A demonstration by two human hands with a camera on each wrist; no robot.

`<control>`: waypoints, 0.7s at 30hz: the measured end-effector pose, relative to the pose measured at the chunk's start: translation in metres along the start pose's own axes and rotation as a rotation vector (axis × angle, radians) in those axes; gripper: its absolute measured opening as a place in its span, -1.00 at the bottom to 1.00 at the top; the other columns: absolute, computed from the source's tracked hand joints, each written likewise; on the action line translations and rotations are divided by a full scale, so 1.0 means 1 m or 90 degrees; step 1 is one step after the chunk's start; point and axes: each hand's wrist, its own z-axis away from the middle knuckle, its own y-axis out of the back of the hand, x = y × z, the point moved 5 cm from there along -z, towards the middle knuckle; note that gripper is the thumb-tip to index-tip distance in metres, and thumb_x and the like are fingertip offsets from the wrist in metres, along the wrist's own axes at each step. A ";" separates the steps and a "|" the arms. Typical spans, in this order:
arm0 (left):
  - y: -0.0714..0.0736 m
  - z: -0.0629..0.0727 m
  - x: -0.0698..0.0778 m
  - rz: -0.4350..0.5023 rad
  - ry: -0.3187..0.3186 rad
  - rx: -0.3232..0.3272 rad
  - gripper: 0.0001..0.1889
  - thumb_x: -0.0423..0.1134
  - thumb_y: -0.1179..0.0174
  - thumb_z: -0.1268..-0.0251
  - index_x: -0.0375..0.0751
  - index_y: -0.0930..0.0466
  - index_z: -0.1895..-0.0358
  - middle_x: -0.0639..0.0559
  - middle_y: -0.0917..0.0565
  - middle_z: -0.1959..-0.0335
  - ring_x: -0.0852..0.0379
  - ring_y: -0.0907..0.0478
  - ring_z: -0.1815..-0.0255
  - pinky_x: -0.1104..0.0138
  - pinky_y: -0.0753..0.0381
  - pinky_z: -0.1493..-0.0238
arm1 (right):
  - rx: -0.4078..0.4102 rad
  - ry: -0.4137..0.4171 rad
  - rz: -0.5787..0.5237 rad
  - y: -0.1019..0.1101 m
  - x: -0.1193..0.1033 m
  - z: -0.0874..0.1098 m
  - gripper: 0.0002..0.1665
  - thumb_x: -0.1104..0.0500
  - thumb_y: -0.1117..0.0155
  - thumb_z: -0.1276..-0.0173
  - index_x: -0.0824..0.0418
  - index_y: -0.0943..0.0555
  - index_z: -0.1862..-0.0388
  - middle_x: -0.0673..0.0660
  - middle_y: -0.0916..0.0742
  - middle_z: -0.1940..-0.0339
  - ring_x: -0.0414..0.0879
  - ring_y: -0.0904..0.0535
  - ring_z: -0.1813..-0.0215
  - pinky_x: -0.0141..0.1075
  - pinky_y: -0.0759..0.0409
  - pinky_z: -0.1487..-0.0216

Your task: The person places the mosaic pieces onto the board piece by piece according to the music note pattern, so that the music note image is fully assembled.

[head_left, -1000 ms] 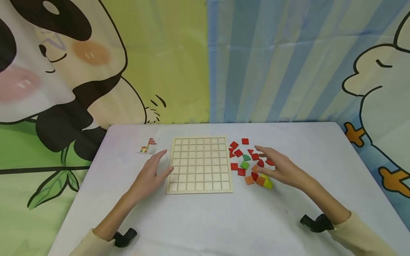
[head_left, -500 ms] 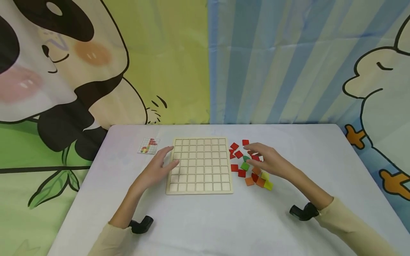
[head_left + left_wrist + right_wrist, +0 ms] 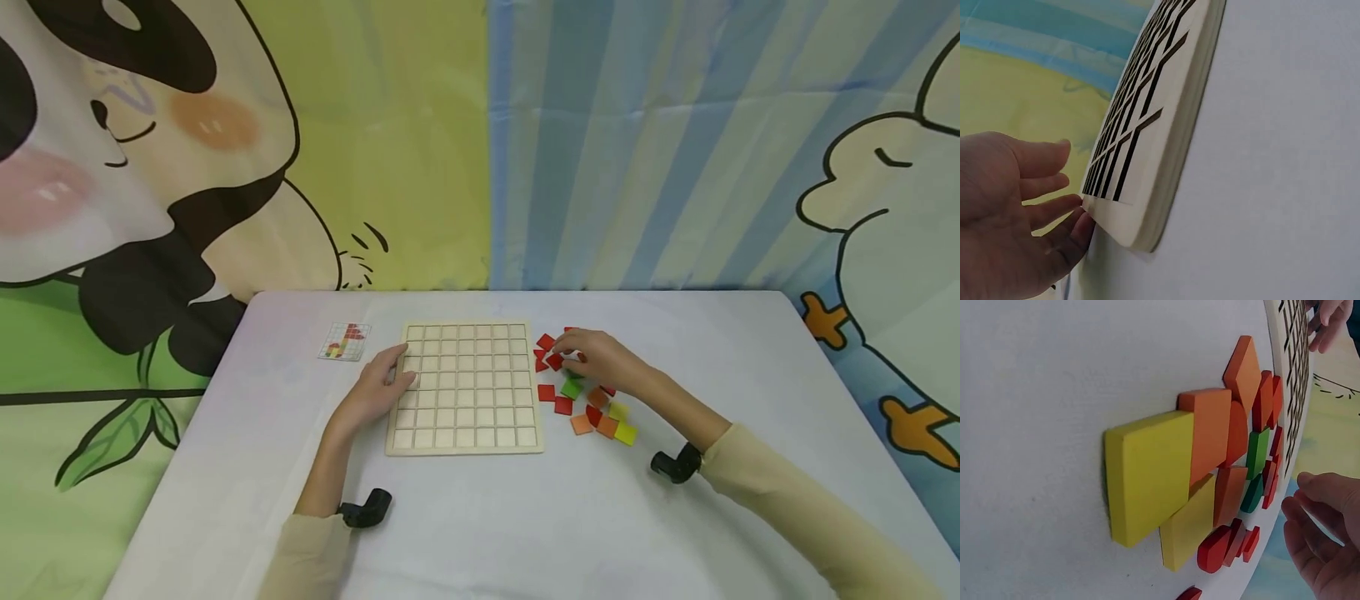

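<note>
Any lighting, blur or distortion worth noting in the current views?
Head view: fairly even light, soft shadow on the table below the right sleeve; left wrist: camera angle makes the board look steep, left hand shaded, backdrop soft; right wrist: picture turned sideways, board edge bowed, closest yellow tile fairly clear, no strong glare.

White table (image 3: 510,533) fills lower half of head view; its far edge runs along a printed backdrop (image 3: 420,75). Backdrop, left: large cartoon panda (image 3: 172,192), cropped by frame, one orange cheek patch (image 3: 213,121), one pink. Below it, green leaf (image 3: 93,447) outlined in black. Centre: yellow-green panel (image 3: 405,183) meets blue-striped panel (image 3: 630,150). Right: white cartoon bird (image 3: 907,242), cropped, orange feet (image 3: 825,321).
</note>
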 end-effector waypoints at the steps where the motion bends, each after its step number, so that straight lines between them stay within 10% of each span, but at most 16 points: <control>1: -0.001 0.000 -0.001 -0.009 0.000 0.002 -0.34 -0.23 -0.01 -0.62 -0.33 -0.04 -0.65 -0.35 -0.04 -0.67 -0.37 0.09 -0.68 -0.29 -0.06 -0.58 | -0.004 0.007 0.013 -0.001 0.001 -0.002 -0.70 0.34 -0.40 -0.38 0.31 -0.74 -0.08 0.23 -0.78 -0.07 0.06 -0.68 0.02 -0.10 -0.74 -0.06; 21: -0.003 0.002 -0.007 -0.090 -0.038 0.008 -0.40 -0.47 0.10 -0.54 -0.49 -0.10 -0.59 -0.27 -0.05 -0.69 -0.35 0.09 -0.69 -0.20 0.03 -0.63 | -0.058 0.062 0.109 -0.018 0.009 -0.018 -0.90 0.31 -0.46 -0.33 0.26 -0.75 0.18 0.14 -0.80 0.16 -0.03 -0.64 0.16 -0.13 -0.74 -0.07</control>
